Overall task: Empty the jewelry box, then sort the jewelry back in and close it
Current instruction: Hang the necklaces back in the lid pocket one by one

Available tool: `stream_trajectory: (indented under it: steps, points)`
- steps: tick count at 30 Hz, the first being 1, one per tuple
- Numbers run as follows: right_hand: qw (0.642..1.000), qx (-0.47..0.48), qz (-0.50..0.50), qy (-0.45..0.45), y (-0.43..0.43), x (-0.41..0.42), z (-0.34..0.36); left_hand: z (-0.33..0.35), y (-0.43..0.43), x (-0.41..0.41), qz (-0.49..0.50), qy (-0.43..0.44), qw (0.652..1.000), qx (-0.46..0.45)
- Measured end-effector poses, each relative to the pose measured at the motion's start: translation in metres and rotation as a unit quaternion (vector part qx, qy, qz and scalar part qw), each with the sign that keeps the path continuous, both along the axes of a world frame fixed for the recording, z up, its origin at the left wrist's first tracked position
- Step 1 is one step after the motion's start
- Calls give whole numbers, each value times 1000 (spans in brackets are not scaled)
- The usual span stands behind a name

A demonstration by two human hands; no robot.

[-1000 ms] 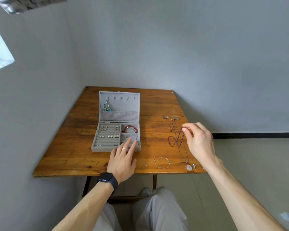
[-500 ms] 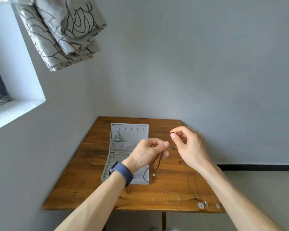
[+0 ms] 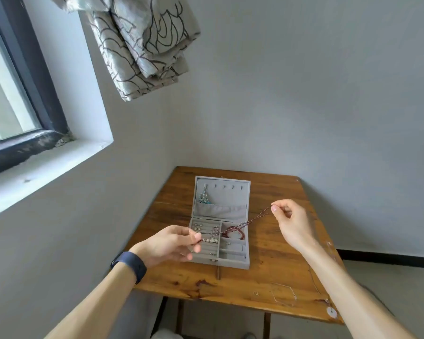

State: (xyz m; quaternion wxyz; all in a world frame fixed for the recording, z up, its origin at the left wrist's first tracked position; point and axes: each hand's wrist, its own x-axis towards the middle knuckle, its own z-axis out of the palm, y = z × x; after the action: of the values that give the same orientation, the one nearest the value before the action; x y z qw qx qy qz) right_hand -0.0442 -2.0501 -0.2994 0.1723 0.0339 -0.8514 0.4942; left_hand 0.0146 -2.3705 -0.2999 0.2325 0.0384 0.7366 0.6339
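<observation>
The left hand (image 3: 168, 244) and the right hand (image 3: 291, 223) each pinch one end of a dark red chain (image 3: 252, 219) between thumb and forefinger. It is drawn out almost straight in the air above the open jewelry box (image 3: 230, 263). The left end sits low over the box's front left corner and the right end is raised off to the box's right. Holding it stretched like this probably keeps the doubled strands from knotting and lets the person judge its length before choosing a place for it.

The lid (image 3: 222, 211) stands open behind the tray, so its row of hooks is exposed; a turquoise pendant (image 3: 203, 196) hangs from the leftmost one. A red bracelet (image 3: 233, 233) is curled in the tray's right rear compartment, and small earrings (image 3: 209, 240) sit in the padded rows on the left.

To the box's front right, a thin silver bangle (image 3: 283, 293) and a white disc pendant (image 3: 331, 312) lie on the surface (image 3: 267, 272), seemingly awaiting their turn.
</observation>
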Motion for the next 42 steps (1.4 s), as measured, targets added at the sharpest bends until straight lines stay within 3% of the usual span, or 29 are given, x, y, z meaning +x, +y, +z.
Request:
stream_trajectory:
  steps: [5, 7, 11, 16, 23, 30, 35, 39, 42]
  points:
    - [1000, 5, -9, -24, -13, -18, -16, 6, -30, -11, 140, 37, 989, 21]
    - [999, 26, -11, -32, -17, -25, -22, 12, -38, -20, 199, 82, 977, -18]
    - [996, 54, 0, -65, -28, -39, -31, 27, -49, -45, 296, 203, 922, -148]
    - [992, 105, 14, -67, -49, -66, -40, 52, -42, -80, 352, 276, 876, -177]
    - [979, 198, 40, 24, -98, -128, -35, 97, -12, -150, 322, 366, 835, -254]
    - [933, 348, 96, 0, -111, -159, -56, 96, 14, -191, 252, 387, 822, -334]
    - [928, 348, 121, -47, -110, -167, -63, 85, 33, -204, 212, 387, 814, -377]
    - [910, 350, 207, -78, -103, -172, -60, 74, 46, -209, 161, 350, 814, -434]
    - [928, 309, 196, -78, -97, -173, -55, 63, 51, -211, 112, 326, 798, -494]
